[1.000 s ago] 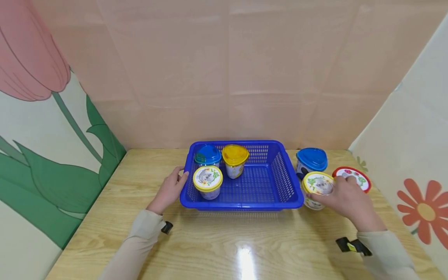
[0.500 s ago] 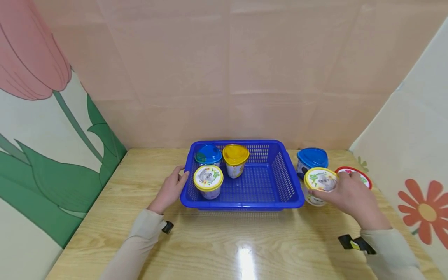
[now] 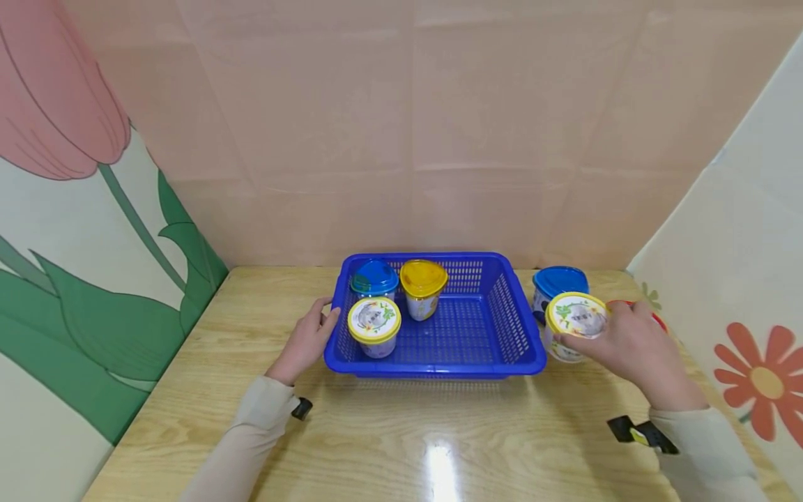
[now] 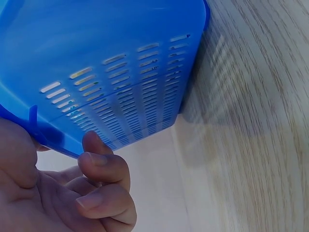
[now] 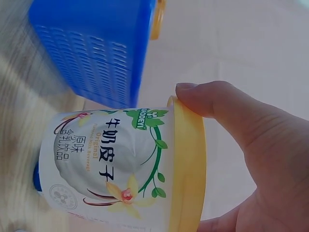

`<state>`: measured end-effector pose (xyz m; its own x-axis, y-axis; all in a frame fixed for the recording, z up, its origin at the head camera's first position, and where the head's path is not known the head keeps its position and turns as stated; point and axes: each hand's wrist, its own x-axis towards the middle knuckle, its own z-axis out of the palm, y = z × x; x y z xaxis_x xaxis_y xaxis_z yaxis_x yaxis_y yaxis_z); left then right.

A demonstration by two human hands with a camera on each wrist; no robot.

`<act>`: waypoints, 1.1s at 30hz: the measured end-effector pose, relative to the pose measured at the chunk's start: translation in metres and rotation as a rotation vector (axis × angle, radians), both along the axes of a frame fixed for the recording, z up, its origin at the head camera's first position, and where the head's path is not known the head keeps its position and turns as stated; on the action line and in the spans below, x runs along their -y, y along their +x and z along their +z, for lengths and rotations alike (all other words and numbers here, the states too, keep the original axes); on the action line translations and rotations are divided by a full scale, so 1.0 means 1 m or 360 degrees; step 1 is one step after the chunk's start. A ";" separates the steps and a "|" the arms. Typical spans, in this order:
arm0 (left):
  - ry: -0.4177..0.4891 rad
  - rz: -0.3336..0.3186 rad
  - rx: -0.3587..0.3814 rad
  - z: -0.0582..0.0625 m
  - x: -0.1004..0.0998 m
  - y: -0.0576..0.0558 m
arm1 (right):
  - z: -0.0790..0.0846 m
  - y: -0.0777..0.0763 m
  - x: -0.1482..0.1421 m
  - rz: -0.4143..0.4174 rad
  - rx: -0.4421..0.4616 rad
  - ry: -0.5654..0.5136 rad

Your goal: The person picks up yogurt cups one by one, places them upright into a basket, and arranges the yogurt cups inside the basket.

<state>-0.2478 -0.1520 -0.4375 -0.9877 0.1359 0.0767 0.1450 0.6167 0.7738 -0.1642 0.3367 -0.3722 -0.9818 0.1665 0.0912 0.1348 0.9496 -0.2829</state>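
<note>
My right hand (image 3: 636, 352) pinches the yellow lid's edge of a round white dairy cup (image 3: 560, 343), raised just right of the basket. In the right wrist view the thumb presses the lid rim of this cup (image 5: 111, 169), whose printed label faces the camera. My left hand (image 3: 305, 341) grips the left rim of a blue plastic basket (image 3: 433, 368). The left wrist view shows curled fingers (image 4: 111, 193) below the rim of the slotted basket (image 4: 29, 63). Inside stand a blue-lidded cup (image 3: 374, 277), a yellow-lidded triangular cup (image 3: 424, 277) and a round yellow-lidded cup (image 3: 374, 321).
A blue-lidded cup (image 3: 560, 280) stands behind the held cup. A red lid (image 3: 659, 323) shows partly behind my right hand. The wooden table (image 3: 389, 439) meets a pink back wall (image 3: 408, 139) and patterned side walls.
My right hand has lifted the round yellow-lidded cup slightly up, and it now hides more of the red lid. My left hand stays on the basket rim.
</note>
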 end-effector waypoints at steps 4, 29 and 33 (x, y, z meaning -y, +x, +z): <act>0.0014 -0.0009 0.0008 0.000 0.000 0.001 | 0.005 0.001 0.001 0.0026 -0.0013 -0.0016; 0.0002 -0.0011 0.0027 0.003 -0.002 0.002 | 0.028 0.000 0.007 0.0091 -0.0149 -0.0054; -0.0009 -0.0009 0.0011 0.003 -0.002 0.001 | 0.031 -0.002 0.010 0.0107 -0.0190 -0.0080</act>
<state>-0.2464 -0.1501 -0.4341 -0.9875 0.1420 0.0690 0.1431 0.6204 0.7711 -0.1661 0.3265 -0.3413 -0.9736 0.1078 0.2013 0.0335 0.9395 -0.3408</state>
